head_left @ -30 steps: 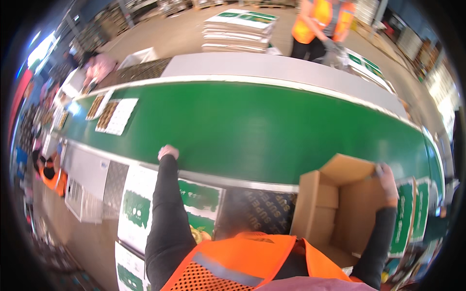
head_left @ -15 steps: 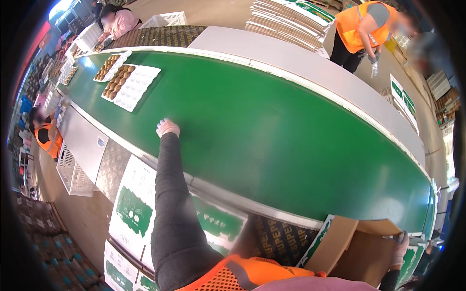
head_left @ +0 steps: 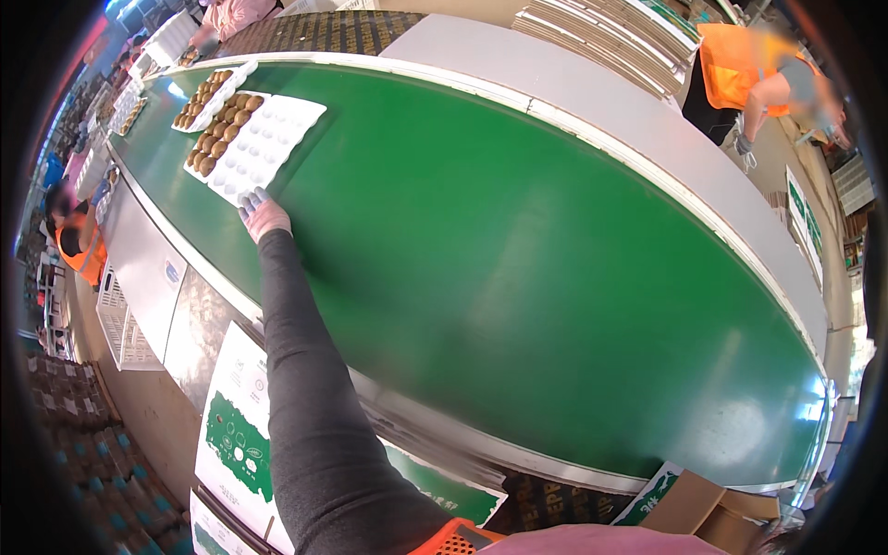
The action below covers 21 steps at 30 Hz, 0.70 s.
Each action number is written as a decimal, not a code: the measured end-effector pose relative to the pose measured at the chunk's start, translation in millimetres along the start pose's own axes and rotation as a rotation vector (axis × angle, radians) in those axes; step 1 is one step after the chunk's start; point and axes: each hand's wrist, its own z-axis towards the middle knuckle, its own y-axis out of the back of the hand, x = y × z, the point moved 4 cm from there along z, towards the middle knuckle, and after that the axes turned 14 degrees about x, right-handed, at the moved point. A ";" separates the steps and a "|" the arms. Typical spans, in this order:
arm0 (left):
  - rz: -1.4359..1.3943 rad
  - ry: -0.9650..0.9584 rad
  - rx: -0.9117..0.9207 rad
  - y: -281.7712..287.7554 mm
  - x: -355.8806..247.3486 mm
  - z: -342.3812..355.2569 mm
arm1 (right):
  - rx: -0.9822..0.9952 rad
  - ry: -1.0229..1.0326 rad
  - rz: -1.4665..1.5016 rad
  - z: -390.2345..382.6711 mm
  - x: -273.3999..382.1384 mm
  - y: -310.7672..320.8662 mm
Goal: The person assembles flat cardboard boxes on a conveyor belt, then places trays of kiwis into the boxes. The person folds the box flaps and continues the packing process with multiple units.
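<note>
- Right now, the left hand [head_left: 265, 217] reaches out over the green conveyor belt [head_left: 481, 259], its fingers extended and slightly parted, with the fingertips at the near corner of a white moulded tray [head_left: 268, 143]; whether they press on it, I cannot tell.
- That tray lies flat on the belt toward its left end, brown kiwi-like fruits [head_left: 217, 137] filling the cups on its left side and bare cups on its right.
- Just beyond it, a second fruit tray [head_left: 239, 79] lies close alongside.
- The right hand is out of view, so its grip cannot be told.
- At the lower right, an open brown carton [head_left: 680, 499] stands beside the belt's near edge.
- Across the belt, a co-worker in an orange vest [head_left: 740, 69] bends forward near a stack of flattened cardboard [head_left: 601, 42].
</note>
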 end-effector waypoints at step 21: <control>0.145 -0.971 0.321 66.8 -173.3 -302.8 | -0.314 0.204 0.110 105.6 -69.8 -83.2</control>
